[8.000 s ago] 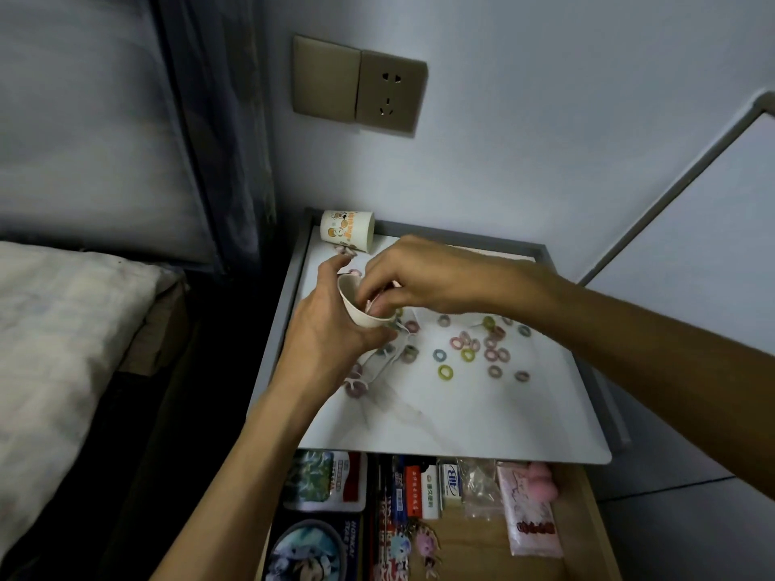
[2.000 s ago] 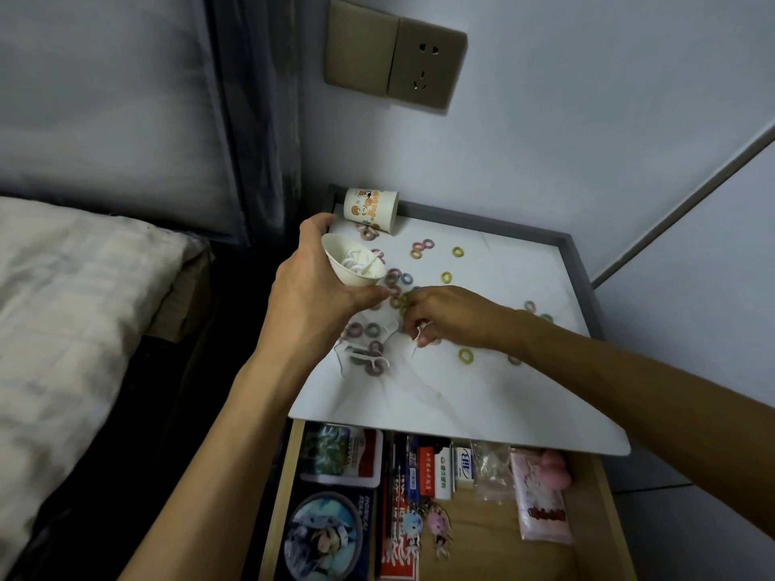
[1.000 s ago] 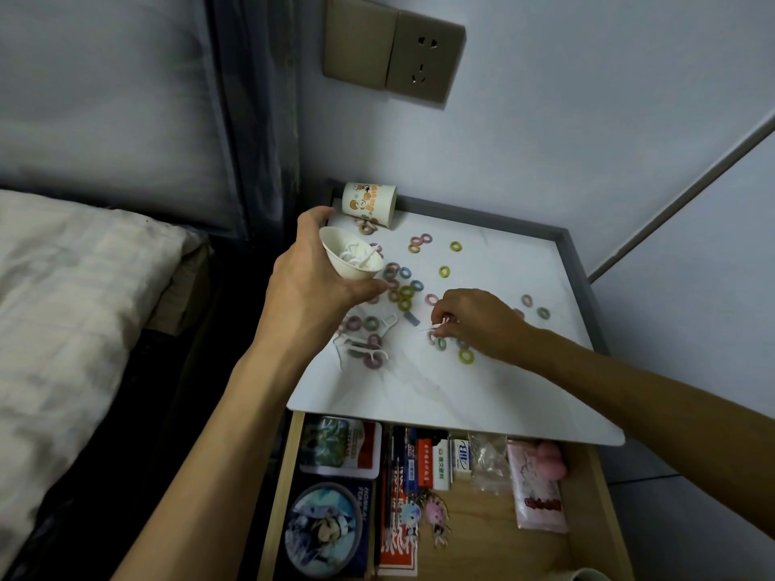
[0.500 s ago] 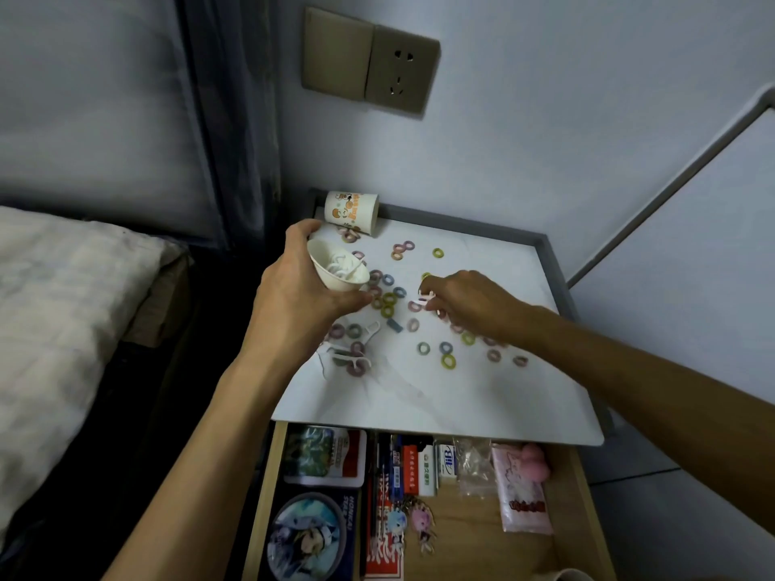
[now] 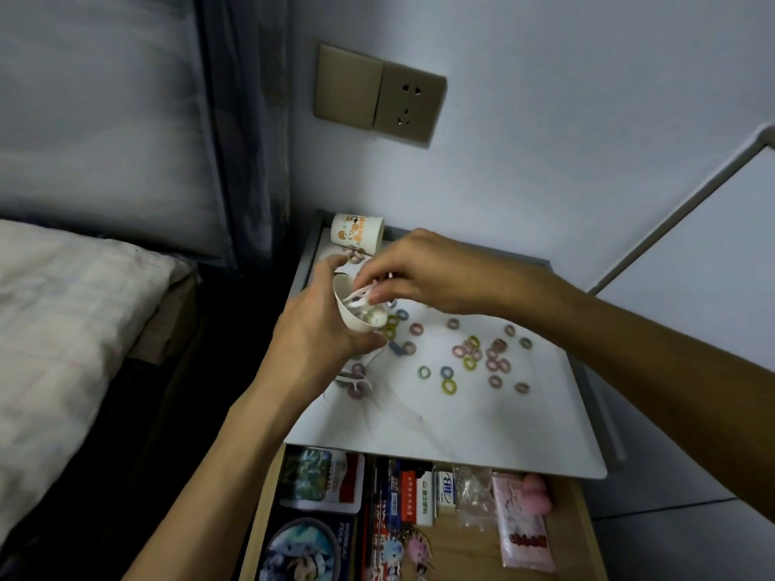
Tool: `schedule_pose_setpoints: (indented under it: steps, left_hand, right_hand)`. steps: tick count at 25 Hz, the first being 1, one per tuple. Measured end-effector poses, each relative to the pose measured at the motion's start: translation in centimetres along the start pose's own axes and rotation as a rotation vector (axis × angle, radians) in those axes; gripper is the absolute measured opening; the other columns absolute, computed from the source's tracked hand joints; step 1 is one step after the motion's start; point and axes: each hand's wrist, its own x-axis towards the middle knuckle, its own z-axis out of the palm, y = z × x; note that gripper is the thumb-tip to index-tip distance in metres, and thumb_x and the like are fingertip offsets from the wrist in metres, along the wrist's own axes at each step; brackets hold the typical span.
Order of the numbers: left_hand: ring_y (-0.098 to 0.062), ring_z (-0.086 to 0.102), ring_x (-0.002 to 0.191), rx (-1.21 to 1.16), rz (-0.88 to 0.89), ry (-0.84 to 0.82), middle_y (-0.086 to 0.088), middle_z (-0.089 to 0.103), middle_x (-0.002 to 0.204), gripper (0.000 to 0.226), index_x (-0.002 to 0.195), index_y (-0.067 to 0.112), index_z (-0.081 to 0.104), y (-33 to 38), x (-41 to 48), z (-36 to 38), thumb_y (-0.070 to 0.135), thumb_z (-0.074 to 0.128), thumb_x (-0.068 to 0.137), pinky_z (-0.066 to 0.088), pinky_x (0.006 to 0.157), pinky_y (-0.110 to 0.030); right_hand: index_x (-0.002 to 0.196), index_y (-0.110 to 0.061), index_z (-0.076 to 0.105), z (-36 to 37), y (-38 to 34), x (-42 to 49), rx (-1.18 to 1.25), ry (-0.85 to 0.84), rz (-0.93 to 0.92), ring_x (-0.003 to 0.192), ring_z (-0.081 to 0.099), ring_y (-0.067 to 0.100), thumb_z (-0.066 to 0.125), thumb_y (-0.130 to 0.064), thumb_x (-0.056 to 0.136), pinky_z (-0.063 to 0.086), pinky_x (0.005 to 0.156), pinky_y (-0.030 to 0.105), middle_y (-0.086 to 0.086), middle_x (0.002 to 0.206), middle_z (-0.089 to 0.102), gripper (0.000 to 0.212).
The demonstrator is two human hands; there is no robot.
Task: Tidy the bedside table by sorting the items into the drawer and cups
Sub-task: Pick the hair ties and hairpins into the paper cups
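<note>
Left grip (image 5: pixel 318 333) holds cup (image 5: pixel 351 321) over table's (image 5: pixel 461 425) left edge; right grip (image 5: pixel 423 270) pinches floss pick (image 5: pixel 360 294) at rim (cup tilted toward it). Push pick well inside b4 releasing, cup steady.

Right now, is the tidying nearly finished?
Not nearly. Done: some white floss picks sit in the white cup that the left hand holds. In hand: the right hand pinches another pick over it. Left: many coloured hair ties and some picks on the tabletop, the printed cup on its side, the drawer open.
</note>
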Motion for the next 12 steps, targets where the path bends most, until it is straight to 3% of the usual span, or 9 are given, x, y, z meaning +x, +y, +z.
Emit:
schedule_pose_setpoints:
  steps: [2, 4, 7, 9, 10, 12]
  left_hand:
    - [-0.013, 0.063, 0.091, -0.019, 0.026, -0.013, 0.011, 0.062, 0.102, 0.094, 0.140, 0.027, 0.037, 0.1, -0.1, -0.1, 0.020, 0.089, 0.062, 0.050, 0.071, -0.022]
    - [-0.012, 0.064, 0.092, -0.044, 0.020, 0.004, 0.010, 0.064, 0.105, 0.090, 0.137, 0.029, 0.039, -0.1, -0.2, -0.6, 0.020, 0.089, 0.062, 0.051, 0.072, -0.023]
    - [-0.011, 0.059, 0.093, -0.045, -0.009, 0.061, 0.010, 0.061, 0.109, 0.090, 0.136, 0.032, 0.039, -0.8, 0.0, -1.7, 0.023, 0.089, 0.061, 0.044, 0.069, -0.014]
    - [-0.009, 0.054, 0.093, -0.029, -0.033, 0.107, 0.011, 0.057, 0.109, 0.095, 0.139, 0.031, 0.038, -1.3, 0.1, -2.5, 0.026, 0.091, 0.060, 0.038, 0.064, -0.008]
    - [-0.008, 0.052, 0.094, -0.025, -0.043, 0.130, 0.011, 0.056, 0.109, 0.097, 0.140, 0.030, 0.037, -1.6, 0.1, -2.9, 0.027, 0.091, 0.060, 0.037, 0.064, -0.010]
    - [-0.008, 0.051, 0.095, -0.029, -0.056, 0.174, 0.010, 0.056, 0.108, 0.097, 0.141, 0.028, 0.038, -2.0, 0.0, -3.6, 0.027, 0.091, 0.060, 0.035, 0.064, -0.011]
  right_hand:
    - [0.104, -0.022, 0.073, 0.3, -1.3, 1.0, 0.008, -0.024, -0.048, 0.085, 0.062, 0.001, 0.066, -0.024, 0.089, 0.046, 0.076, 0.016, -0.011, 0.094, 0.071, 0.017]
    - [0.104, -0.019, 0.073, 0.4, -1.9, 1.3, 0.113, -0.008, -0.044, 0.083, 0.061, -0.001, 0.069, -0.020, 0.087, 0.044, 0.074, 0.011, -0.011, 0.092, 0.069, 0.018]
    - [0.108, -0.017, 0.072, 0.3, -0.9, 1.0, 0.462, 0.209, 0.017, 0.095, 0.066, 0.003, 0.069, -0.016, 0.088, 0.052, 0.087, 0.020, -0.005, 0.104, 0.072, 0.020]
    - [0.105, -0.012, 0.073, 1.5, 0.7, 1.0, 0.642, 0.362, 0.095, 0.094, 0.069, 0.008, 0.065, -0.008, 0.090, 0.055, 0.087, 0.024, 0.000, 0.102, 0.074, 0.017]
    - [0.105, -0.010, 0.073, 2.8, 1.6, 1.0, 0.640, 0.374, 0.143, 0.091, 0.070, 0.008, 0.066, -0.006, 0.089, 0.055, 0.085, 0.023, 0.001, 0.101, 0.074, 0.017]
    - [0.105, -0.013, 0.073, 6.3, 3.2, 0.7, 0.379, 0.227, 0.167, 0.088, 0.067, 0.004, 0.069, -0.009, 0.087, 0.053, 0.083, 0.021, -0.003, 0.101, 0.072, 0.019]
